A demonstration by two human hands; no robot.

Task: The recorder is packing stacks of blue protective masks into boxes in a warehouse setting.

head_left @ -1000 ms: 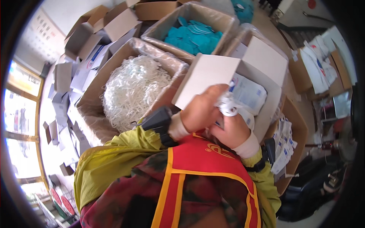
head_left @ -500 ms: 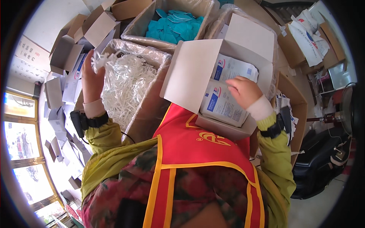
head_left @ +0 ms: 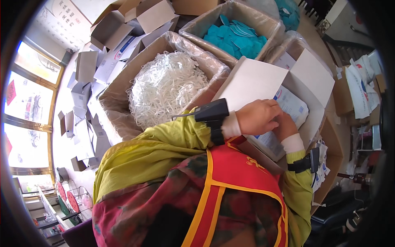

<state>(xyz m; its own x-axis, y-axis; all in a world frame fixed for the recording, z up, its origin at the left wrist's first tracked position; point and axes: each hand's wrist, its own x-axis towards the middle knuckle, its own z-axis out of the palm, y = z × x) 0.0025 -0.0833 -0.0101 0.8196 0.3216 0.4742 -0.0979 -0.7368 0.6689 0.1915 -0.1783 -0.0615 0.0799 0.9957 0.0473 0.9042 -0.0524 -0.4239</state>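
My left hand (head_left: 257,118) and my right hand (head_left: 286,126) meet above an open white cardboard box (head_left: 255,78) on my right. The fingers of both are bent in and pressed close together at the tips. Whatever they pinch, if anything, is hidden behind the knuckles. Under and beyond them lie white packets with blue print; the far packet (head_left: 293,105) shows best, while the near packet (head_left: 269,142) is partly covered by my hands. Left of the box, a heap of thin white strips (head_left: 166,88) fills a plastic-lined carton (head_left: 119,96).
Behind stands another lined carton (head_left: 197,26) with teal pads (head_left: 234,37). Empty white boxes (head_left: 86,66) are piled at the far left. An open carton (head_left: 331,154) with packets is at my right side. White bags (head_left: 362,88) rest on a carton farther right.
My left hand has come from above the strip carton, where it held a few white strips, across to my right hand. The view has shifted, and everything sits farther right.
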